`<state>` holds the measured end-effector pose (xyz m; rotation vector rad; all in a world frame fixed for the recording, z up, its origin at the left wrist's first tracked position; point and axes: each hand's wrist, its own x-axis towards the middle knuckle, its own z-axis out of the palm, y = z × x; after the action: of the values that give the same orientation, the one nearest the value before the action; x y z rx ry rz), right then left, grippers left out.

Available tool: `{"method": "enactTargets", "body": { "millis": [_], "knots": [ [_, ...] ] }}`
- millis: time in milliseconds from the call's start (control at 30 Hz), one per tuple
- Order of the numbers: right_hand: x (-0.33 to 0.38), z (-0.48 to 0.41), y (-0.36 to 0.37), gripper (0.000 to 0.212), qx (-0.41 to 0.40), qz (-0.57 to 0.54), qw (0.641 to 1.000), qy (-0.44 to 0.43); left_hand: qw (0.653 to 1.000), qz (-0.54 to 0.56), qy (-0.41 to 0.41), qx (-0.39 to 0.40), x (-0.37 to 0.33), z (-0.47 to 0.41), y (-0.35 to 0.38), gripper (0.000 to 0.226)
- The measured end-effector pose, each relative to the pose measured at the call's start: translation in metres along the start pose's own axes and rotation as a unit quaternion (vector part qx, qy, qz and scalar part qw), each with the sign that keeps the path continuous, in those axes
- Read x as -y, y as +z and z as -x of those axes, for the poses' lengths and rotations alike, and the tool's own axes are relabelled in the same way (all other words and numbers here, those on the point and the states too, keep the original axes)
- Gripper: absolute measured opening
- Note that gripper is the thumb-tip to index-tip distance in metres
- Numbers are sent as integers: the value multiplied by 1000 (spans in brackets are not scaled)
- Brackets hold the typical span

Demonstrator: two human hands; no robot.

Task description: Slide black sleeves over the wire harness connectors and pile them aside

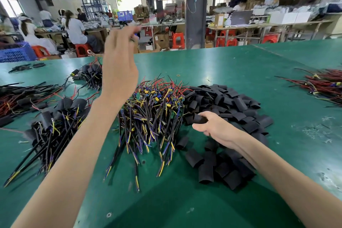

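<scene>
Two hands, one sleeve

Sleeved harnesses (55, 116) lie piled toward the table's (240, 65) left edge. Left hand (118, 68) is raised above the table (fingers blurred, grasp unclear). Unsleeved harnesses (153, 109) heap at centre. Right hand (214, 127) grips one black sleeve (199, 117) beside the loose sleeves (231, 102).

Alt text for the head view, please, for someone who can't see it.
The right hand grips a black sleeve at the edge of the sleeve pile, while the left hand is raised above the green table, fingers blurred. Bare harnesses lie in the middle; sleeved harnesses are piled at left.
</scene>
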<state>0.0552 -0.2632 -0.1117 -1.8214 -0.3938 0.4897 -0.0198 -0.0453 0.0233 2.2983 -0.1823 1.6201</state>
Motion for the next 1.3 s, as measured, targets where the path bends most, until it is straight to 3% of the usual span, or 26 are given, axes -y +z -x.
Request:
{"method": "enactTargets", "body": {
  "millis": [67,133,267,333,467,833,1033,1300],
  "knots": [
    [1,2,1,30,-10,41,999,-24,986,-119,67,90,0,17,0,48],
    [2,3,0,30,-11,72,997,-37,965,-182,77,174,3,46,3,55],
    [1,6,1,31,-32,118,988,-95,941,-217,52,253,16,95,7,32],
    [0,5,0,34,-39,140,979,-140,946,-188,29,264,19,105,7,35],
    [-4,6,0,42,-37,151,976,-155,963,-132,-28,233,21,114,6,34],
    [-5,4,-2,46,-146,165,960,-174,976,36,-126,175,10,118,5,18],
    [-4,4,-1,37,-141,154,962,-178,972,77,-130,182,1,117,2,26],
    [-1,4,0,38,-145,132,961,-195,977,85,-97,167,1,118,5,17]
  ]
}}
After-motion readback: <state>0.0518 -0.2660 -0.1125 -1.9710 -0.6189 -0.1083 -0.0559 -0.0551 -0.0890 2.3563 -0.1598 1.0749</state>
